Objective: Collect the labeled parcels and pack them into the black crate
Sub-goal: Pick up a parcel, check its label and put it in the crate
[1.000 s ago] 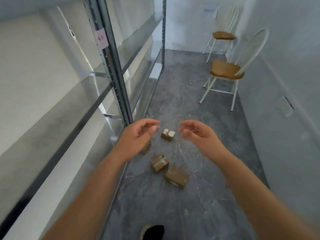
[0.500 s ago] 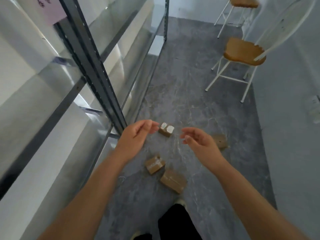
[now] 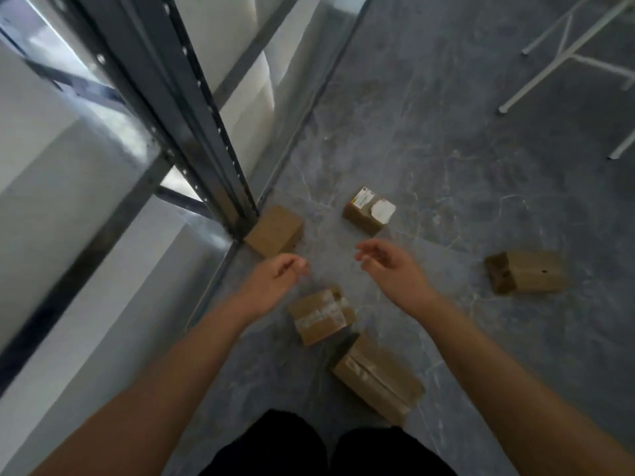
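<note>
Fingers (image 3: 367,251) loose, empty; labeled parcel (image 3: 369,210) just beyond.

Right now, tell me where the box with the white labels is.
Head view: the labelled box sits on the floor near the middle, just beyond the right hand, right of the plain box by the shelf post.

Five cardboard parcels (image 3: 369,210) lie scattered on the grey floor (image 3: 446,132).

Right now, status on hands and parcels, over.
Both hands open, empty: left hand, right hand. Labelled parcel just ahead on floor, untouched. Black crate not in view. Shelving upright close left.
</note>
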Demonstrator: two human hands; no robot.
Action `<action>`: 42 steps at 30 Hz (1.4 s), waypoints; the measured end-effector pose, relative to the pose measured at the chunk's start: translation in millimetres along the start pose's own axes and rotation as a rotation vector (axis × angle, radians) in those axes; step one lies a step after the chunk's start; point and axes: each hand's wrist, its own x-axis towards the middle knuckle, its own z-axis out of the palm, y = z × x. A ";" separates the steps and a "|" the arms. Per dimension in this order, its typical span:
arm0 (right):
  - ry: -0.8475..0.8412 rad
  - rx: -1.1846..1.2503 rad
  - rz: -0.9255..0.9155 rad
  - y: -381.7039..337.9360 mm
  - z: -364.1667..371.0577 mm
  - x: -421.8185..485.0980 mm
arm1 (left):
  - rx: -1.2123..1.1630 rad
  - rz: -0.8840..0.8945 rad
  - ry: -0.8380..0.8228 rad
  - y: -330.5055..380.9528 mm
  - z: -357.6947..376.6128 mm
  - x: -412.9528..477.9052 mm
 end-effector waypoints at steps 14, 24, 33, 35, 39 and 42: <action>-0.146 0.048 0.303 186.5 101.2 69.2 | -0.572 -0.629 0.132 -143.8 109.2 72.9; 0.312 0.690 0.027 -158.8 -82.4 -108.5 | -0.532 0.066 0.267 192.0 -55.9 -119.1; 0.225 0.473 -0.403 -402.0 -221.4 -240.3 | -0.472 0.539 -0.092 412.5 -187.3 -258.3; 0.144 0.429 -0.479 -428.9 -239.9 -256.5 | -0.427 0.591 -0.093 441.4 -203.9 -276.4; 0.030 0.326 -0.586 -460.1 -258.8 -272.7 | -0.340 0.750 -0.031 479.5 -224.5 -305.1; 0.027 0.226 -0.684 -471.0 -253.6 -276.4 | -0.407 0.764 0.070 490.1 -229.6 -322.8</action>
